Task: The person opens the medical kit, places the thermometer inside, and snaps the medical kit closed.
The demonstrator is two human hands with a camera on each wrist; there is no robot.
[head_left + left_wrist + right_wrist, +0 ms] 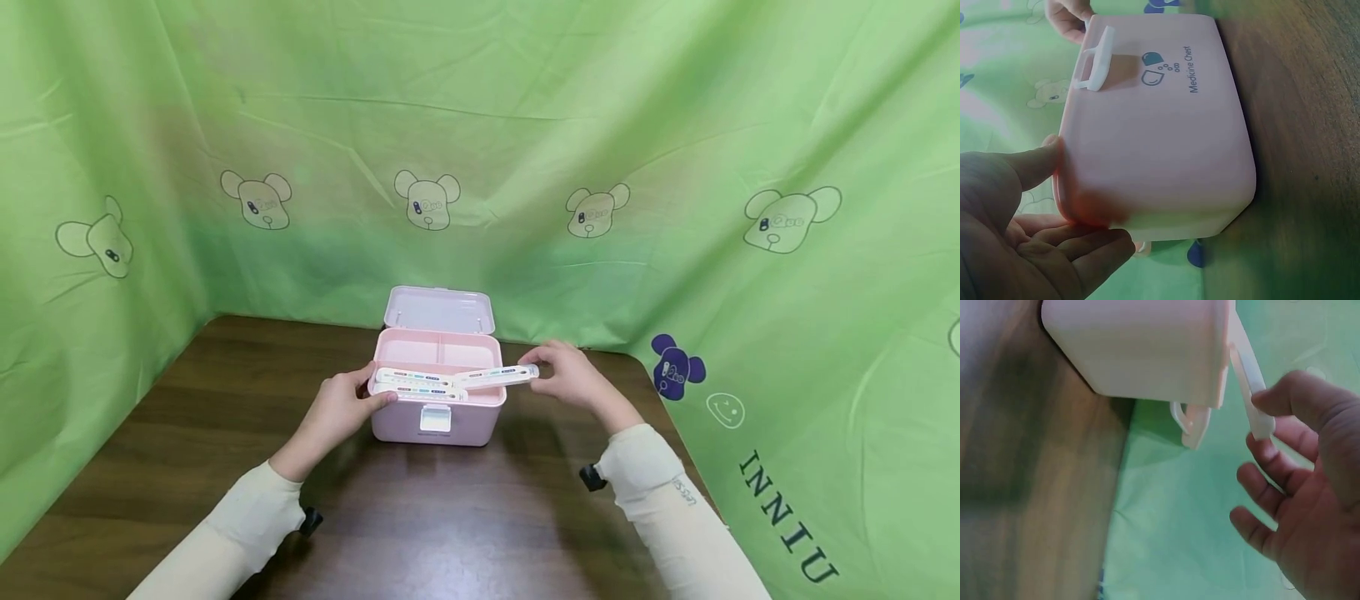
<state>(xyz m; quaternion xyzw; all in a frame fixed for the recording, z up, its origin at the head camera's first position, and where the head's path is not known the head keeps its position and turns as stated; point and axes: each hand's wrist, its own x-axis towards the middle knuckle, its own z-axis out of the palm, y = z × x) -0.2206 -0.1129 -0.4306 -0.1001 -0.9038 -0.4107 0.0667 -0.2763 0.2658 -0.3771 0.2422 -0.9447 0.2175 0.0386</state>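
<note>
A pink medicine chest stands on the table with its lid raised at the back. My left hand holds its front left corner, thumb at the front rim and fingers along the side, as the left wrist view shows. Pinched between the thumb and fingers of my right hand is the right end of a slim white case with printed marks, like a thermometer case. It slants over the chest's right rim. Two similar slim white cases lie across the chest's front part, close to my left thumb.
The dark wooden table spreads out in front of the chest. Behind and beside it hangs a green curtain with bear prints. A white front latch juts from the chest. Inside, a divider splits the back tray.
</note>
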